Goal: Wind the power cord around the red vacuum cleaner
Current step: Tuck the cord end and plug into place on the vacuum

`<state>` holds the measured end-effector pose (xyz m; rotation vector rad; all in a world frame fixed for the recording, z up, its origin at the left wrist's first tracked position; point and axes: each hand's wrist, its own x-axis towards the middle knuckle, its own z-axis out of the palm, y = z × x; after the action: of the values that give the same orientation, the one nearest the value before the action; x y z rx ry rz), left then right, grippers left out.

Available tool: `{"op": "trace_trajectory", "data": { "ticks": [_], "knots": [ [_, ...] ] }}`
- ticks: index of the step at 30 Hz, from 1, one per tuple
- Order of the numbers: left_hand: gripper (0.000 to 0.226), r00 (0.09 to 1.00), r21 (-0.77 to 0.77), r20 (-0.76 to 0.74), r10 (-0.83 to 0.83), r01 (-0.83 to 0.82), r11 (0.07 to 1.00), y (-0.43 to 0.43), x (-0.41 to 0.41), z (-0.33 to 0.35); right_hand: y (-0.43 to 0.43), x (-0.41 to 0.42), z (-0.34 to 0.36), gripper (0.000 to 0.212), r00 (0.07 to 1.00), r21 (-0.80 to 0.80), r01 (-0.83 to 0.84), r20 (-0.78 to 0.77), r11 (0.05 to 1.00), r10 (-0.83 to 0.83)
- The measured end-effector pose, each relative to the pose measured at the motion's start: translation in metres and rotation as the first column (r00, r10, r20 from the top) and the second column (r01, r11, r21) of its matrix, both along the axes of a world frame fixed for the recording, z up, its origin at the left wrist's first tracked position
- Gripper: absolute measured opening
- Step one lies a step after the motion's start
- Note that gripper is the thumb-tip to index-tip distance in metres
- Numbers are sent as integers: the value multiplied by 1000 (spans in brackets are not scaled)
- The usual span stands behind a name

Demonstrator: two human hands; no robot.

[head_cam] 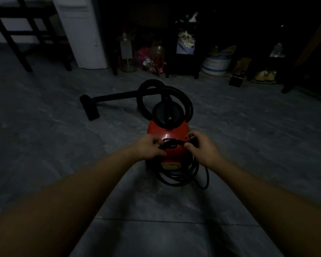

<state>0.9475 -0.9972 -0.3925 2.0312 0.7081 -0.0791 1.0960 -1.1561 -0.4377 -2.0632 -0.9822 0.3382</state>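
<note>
Dim room, grey tiled floor (44, 145). The red vacuum cleaner (168, 135) is sitting on the floor directly ahead of you, its long axis running away from you: the black round cap with the hose port is facing the far wall, the rear panel is facing you. The black hose (188, 102) is looping up and over from the far end, and the rigid wand (117, 95) is lying on the floor pointing left, ending in the floor nozzle (90, 108).

You are holding the power cord (180, 176) stretched across the top of the body, roughly left to right, crosswise to the vacuum's long axis. Your left hand (149, 148) is closing its fingers on the cord at the left side of the body. Your right hand (201, 147) is pinching the cord at the right side, thumb on the near side; what looks like the plug is sitting in that grip, though the light is too low to be sure. The remaining cord is lying in loose loops on the floor against the near right corner of the vacuum, below your right hand.
</note>
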Motion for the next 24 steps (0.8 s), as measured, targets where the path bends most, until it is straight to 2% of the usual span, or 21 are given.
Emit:
{"op": "trace_trajectory", "data": {
  "ticks": [5,7,10,12,14,17,20,24],
  "knots": [
    [14,999,36,-7,-37,38,999,9,-3,-25,0,-4,-21,17,999,-50,-24,-40,998,22],
    [22,999,52,11,-35,34,998,13,-3,-30,5,-1,-18,21,998,-64,-34,-58,997,30],
    [21,997,135,80,15,-26,990,20,1,-44,5,-4,-28,21,995,-26,27,-92,999,-29],
    [16,987,102,117,113,-125,987,18,-5,-67,-2,-12,-44,22,993,-55,30,-109,998,-36],
    [17,988,33,68,136,-138,990,10,-17,-97,-15,-20,-63,25,994,-131,-13,-110,991,-2],
    [15,997,-40,-71,22,-25,999,0,-28,-120,-27,-28,-82,22,995,-246,-66,-94,967,44],
    [19,997,-63,-77,0,-4,998,-2,-22,-122,-29,-27,-92,21,997,-279,5,-75,960,-27],
    [17,994,89,72,84,-90,992,-6,-7,-119,-23,-24,-92,17,986,-182,161,-18,970,-167]
  ]
}}
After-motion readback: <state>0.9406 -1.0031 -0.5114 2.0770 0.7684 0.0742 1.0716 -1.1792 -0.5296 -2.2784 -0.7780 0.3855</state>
